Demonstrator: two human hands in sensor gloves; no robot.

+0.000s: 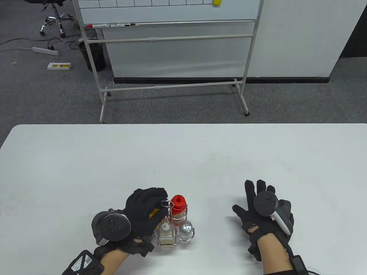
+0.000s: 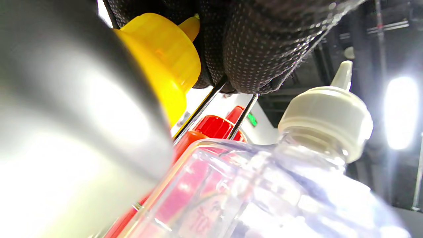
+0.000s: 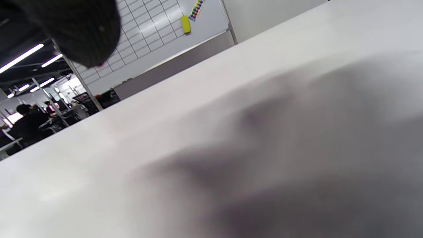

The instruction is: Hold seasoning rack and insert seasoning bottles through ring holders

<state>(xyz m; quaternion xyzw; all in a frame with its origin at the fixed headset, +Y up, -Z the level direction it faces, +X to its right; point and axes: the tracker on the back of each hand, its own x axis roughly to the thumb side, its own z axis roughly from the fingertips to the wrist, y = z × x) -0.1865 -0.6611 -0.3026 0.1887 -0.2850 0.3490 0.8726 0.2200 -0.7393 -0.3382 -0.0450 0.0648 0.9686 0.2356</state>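
A wire seasoning rack (image 1: 175, 226) stood on the white table (image 1: 183, 160), just to the right of the left hand (image 1: 143, 209). That hand's gloved fingers (image 1: 156, 197) closed around the rack's thin metal handle loop (image 1: 167, 204) at the top. Four containers sat in the rack. A red-capped bottle (image 1: 179, 210) stood at the far side, plainly seen. A clear bottle with a white nozzle cap (image 1: 165, 235) and a rounded metal shaker (image 1: 186, 230) with a perforated dome stood at the near side. A yellow-capped bottle (image 1: 153, 213) was almost wholly hidden under the left palm, with only a sliver of yellow showing. In the left wrist view, the yellow ridged cap (image 2: 162, 62) pressed against the dotted glove fabric, two wire rods (image 2: 243, 114) rose into the fingers, and a blurred grey mass covered the left half; what it was could not be made out.

The right hand (image 1: 262, 214) lay flat on the table well to the right of the rack, fingers spread apart and holding nothing. Its wrist view showed only blurred tabletop, a dark fingertip (image 3: 82, 29), and a whiteboard (image 3: 158, 29) beyond.
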